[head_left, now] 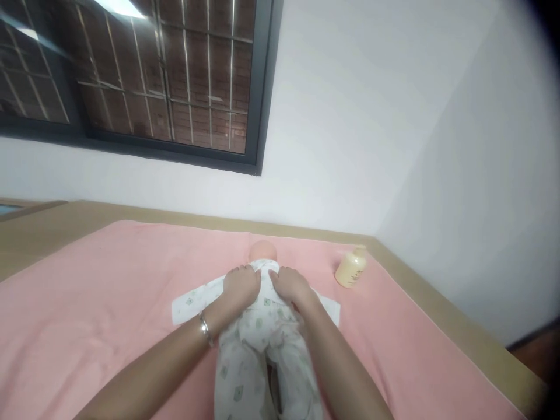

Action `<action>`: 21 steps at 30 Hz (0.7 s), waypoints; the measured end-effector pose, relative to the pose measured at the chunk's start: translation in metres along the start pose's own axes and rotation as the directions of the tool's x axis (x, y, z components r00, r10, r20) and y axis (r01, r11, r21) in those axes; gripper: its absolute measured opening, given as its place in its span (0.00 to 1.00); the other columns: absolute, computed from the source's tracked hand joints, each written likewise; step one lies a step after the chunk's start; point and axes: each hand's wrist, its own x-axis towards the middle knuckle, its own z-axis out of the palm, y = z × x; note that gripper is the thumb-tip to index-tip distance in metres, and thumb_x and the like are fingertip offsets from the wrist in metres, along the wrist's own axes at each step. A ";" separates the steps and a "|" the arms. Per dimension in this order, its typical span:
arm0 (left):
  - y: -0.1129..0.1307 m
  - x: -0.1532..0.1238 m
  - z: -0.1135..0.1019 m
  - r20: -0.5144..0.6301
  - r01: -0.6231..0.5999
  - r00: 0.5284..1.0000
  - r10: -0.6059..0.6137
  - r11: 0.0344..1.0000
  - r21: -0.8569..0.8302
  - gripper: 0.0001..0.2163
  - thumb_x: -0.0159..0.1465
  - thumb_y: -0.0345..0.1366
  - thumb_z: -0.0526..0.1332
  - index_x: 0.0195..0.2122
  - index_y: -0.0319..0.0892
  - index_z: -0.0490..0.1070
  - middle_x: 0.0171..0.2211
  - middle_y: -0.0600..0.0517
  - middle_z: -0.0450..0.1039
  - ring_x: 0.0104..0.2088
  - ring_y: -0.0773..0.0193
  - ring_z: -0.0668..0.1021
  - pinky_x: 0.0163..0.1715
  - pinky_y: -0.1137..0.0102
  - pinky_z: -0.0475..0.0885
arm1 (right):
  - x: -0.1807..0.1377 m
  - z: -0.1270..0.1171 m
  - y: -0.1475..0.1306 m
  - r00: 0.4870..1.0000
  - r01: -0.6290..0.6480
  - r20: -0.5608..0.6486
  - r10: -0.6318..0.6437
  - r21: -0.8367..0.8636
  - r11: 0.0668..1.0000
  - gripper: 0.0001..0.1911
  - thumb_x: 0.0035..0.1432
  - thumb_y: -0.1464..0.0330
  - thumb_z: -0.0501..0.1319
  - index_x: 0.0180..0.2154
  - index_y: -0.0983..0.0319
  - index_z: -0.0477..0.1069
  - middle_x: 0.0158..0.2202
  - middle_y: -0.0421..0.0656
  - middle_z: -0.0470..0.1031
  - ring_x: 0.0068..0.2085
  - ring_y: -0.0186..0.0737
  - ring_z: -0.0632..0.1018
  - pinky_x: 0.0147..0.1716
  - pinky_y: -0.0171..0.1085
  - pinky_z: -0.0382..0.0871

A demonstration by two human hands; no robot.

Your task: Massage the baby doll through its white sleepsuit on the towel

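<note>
A baby doll (pixel 262 332) in a white outfit with small green prints lies lengthwise before me, head away and legs toward me. Its bald head (pixel 263 251) shows no face from here, so I cannot tell which side is up. My left hand (pixel 243 286) grips the doll's upper body at the left shoulder, the thumb toward the middle. On the right shoulder, my right hand (pixel 291 286) does the same, fingers curled over the cloth. Both sleeves spread outward under my arms. A silver bracelet (pixel 205 328) circles my left wrist.
A pink cloth (pixel 131 291) covers most of the wooden surface (pixel 48 230). To the right of the doll stands a pale yellow pump bottle (pixel 351 268). Behind are a white wall (pixel 332 116) and a barred window (pixel 175 76).
</note>
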 end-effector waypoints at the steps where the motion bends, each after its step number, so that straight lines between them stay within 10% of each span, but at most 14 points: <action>1: 0.000 0.000 0.000 0.004 -0.002 1.000 0.002 1.000 0.002 0.22 0.69 0.41 0.42 0.43 0.32 0.72 0.39 0.37 0.76 0.40 0.49 0.78 0.38 0.60 0.71 | -0.003 0.000 -0.002 1.000 0.015 -0.012 -0.015 -0.023 1.000 0.32 0.65 0.54 0.40 0.47 0.71 0.72 0.46 0.60 0.75 0.46 0.57 0.75 0.43 0.47 0.65; 7: 0.000 -0.002 -0.003 0.022 0.001 1.000 -0.001 1.000 -0.004 0.22 0.70 0.41 0.42 0.42 0.34 0.72 0.39 0.39 0.76 0.40 0.52 0.78 0.38 0.62 0.70 | -0.010 0.003 -0.010 0.984 0.122 -0.114 -0.135 -0.111 0.986 0.30 0.65 0.55 0.42 0.45 0.71 0.73 0.45 0.59 0.75 0.46 0.54 0.75 0.46 0.45 0.63; 21: -0.017 0.015 0.005 0.161 0.159 0.980 -0.118 0.949 -0.273 0.32 0.65 0.57 0.37 0.44 0.38 0.72 0.43 0.38 0.75 0.43 0.48 0.77 0.39 0.61 0.69 | 0.012 0.002 0.015 0.999 -0.022 0.032 0.018 0.119 0.993 0.35 0.66 0.52 0.38 0.50 0.70 0.71 0.49 0.59 0.74 0.49 0.54 0.75 0.47 0.44 0.63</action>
